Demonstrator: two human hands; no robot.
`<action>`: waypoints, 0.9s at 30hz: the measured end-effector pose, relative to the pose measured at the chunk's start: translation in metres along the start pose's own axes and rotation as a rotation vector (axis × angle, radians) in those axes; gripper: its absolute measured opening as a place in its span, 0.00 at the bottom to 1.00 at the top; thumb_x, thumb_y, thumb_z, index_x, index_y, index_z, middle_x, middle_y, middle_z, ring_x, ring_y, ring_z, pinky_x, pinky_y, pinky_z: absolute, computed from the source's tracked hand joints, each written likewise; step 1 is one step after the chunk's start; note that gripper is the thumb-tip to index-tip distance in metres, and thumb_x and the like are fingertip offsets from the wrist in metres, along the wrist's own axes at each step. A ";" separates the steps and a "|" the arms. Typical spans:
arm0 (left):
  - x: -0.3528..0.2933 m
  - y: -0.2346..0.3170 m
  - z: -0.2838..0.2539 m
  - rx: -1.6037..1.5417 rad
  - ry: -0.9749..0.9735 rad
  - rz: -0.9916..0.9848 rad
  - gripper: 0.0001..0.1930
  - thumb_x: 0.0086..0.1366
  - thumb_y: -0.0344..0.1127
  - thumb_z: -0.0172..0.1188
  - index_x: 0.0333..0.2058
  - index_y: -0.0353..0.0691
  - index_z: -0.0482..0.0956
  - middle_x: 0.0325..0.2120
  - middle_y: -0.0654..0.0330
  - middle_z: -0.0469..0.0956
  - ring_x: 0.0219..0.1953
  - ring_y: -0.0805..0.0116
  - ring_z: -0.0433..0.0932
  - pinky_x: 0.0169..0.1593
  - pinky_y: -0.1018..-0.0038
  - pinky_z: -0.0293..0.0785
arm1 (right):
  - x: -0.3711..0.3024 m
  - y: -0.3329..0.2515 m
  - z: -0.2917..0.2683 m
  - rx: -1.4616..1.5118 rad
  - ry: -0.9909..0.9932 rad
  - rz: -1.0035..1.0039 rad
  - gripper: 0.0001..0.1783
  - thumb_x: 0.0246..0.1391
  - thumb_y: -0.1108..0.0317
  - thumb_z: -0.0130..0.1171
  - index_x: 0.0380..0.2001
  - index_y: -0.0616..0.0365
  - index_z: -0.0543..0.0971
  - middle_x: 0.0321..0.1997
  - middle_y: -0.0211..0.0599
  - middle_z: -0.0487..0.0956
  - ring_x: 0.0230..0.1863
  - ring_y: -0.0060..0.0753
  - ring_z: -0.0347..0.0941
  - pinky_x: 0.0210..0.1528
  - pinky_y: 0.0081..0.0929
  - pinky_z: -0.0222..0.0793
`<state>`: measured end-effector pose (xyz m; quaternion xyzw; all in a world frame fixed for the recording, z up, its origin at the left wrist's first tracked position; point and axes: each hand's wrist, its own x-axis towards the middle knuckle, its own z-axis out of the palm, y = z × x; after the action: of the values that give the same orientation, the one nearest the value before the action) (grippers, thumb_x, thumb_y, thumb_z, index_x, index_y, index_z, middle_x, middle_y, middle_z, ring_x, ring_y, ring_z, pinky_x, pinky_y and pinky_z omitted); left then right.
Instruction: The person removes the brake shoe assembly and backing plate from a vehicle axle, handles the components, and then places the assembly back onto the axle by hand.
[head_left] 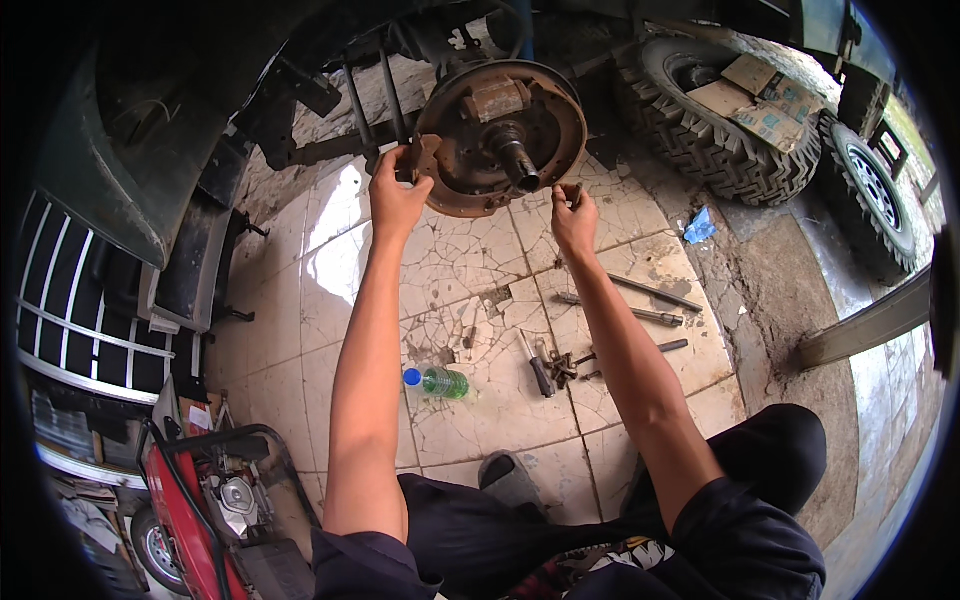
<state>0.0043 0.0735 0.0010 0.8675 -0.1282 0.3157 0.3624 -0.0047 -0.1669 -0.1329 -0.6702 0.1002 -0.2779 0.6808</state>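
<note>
Flanking the rusty brake assembly [508, 140], both arms [365, 400] were outstretched: the left hand [400, 198] pinched a rusty metal piece [427, 157] at its left edge; the right hand [575, 225] curled beside its lower right rim, any hold impossible to tell. Beneath the assembly spread a cracked tiled floor [500, 425]; rightward rested a treaded tyre [735, 165]; nearer the person than the assembly, a green bottle [445, 383].

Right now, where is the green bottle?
In the head view, the green bottle is just left of centre on the tiled floor, between the left forearm and the screwdriver.
</note>
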 end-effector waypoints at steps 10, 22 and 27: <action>-0.001 0.001 0.000 -0.048 -0.016 -0.065 0.23 0.49 0.26 0.64 0.47 0.33 0.76 0.42 0.55 0.81 0.45 0.65 0.79 0.52 0.72 0.71 | 0.008 0.003 -0.009 0.054 -0.011 0.040 0.13 0.60 0.64 0.58 0.36 0.66 0.78 0.33 0.45 0.82 0.35 0.35 0.78 0.41 0.30 0.71; 0.014 0.039 0.012 0.143 0.097 0.138 0.20 0.47 0.26 0.63 0.42 0.32 0.80 0.38 0.53 0.77 0.40 0.54 0.79 0.46 0.67 0.75 | 0.038 -0.041 -0.018 0.044 0.048 -0.159 0.15 0.60 0.62 0.60 0.36 0.66 0.79 0.28 0.40 0.81 0.30 0.28 0.76 0.36 0.27 0.70; 0.022 0.043 0.012 0.153 0.131 0.172 0.18 0.47 0.26 0.62 0.41 0.33 0.82 0.36 0.54 0.79 0.39 0.56 0.80 0.45 0.69 0.76 | 0.033 -0.040 -0.017 0.069 0.051 -0.171 0.15 0.60 0.62 0.60 0.36 0.66 0.79 0.29 0.39 0.81 0.31 0.26 0.75 0.36 0.25 0.69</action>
<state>0.0074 0.0349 0.0317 0.8560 -0.1537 0.4103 0.2744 0.0041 -0.1960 -0.0880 -0.6452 0.0503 -0.3553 0.6745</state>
